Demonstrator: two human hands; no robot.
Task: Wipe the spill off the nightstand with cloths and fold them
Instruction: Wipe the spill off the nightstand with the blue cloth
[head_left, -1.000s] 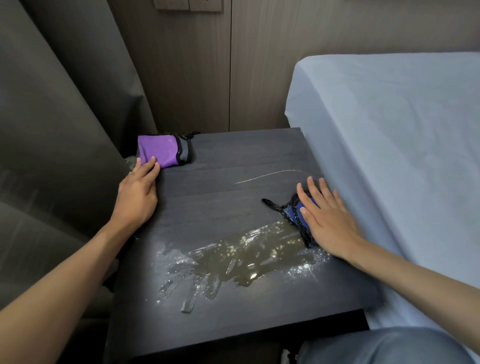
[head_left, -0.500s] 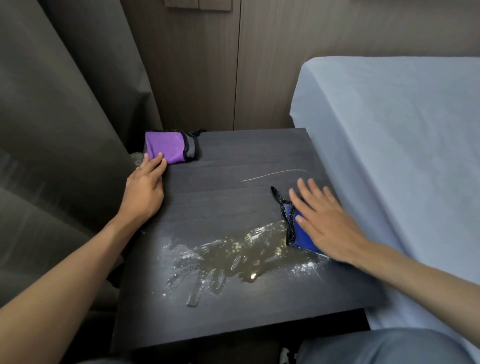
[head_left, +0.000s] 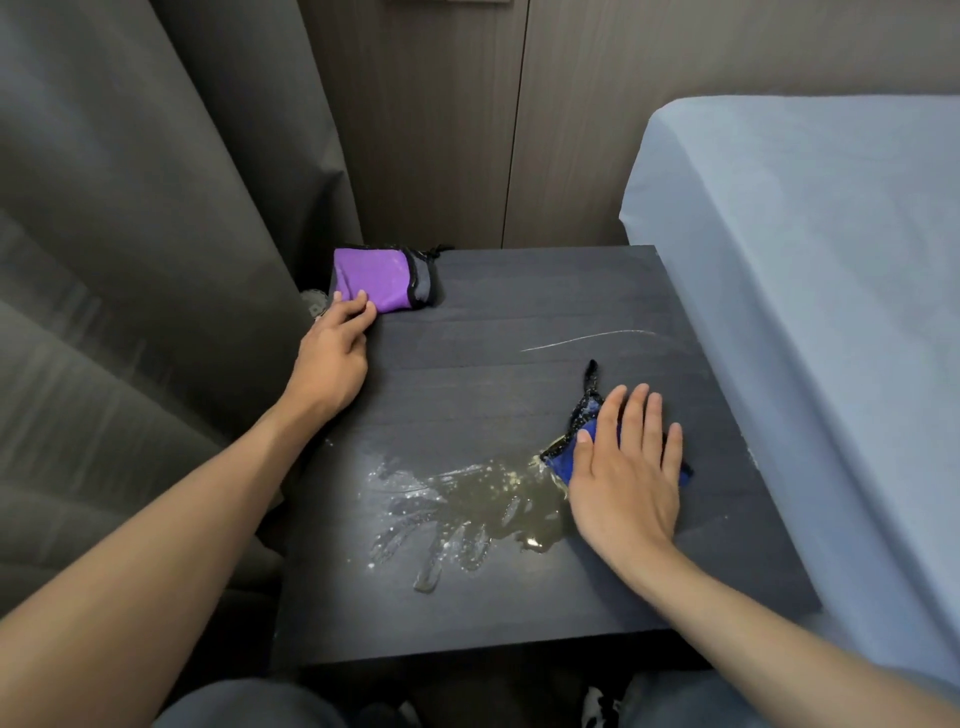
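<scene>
Spill (head_left: 467, 499) sits front-centre on the dark worktop (head_left: 519, 291), with a blue cloth (head_left: 563, 460) at its right edge.
Spill is a yellowish puddle with wet streaks fanning toward the front-left. Right hand (head_left: 623, 467) lies flat, palm down on the blue cloth; its fingers (head_left: 641, 415) are straight, slightly spread and press down without pinching. The cloth's black speckled trim sticks out toward the back, and its near-left corner touches the puddle. Purple cloth (head_left: 374, 283), folded, with a grey and black edge, lies at the back-left corner, well apart from the spill. Left hand (head_left: 332, 353) rests at the left worktop edge, loosely bent fingertips touching the purple cloth's near-left corner; can't tell any pinch. Thin wet streak right-centre. Bed (head_left: 805, 260) is just right of the worktop, grey curtain (head_left: 130, 260) on the left.
</scene>
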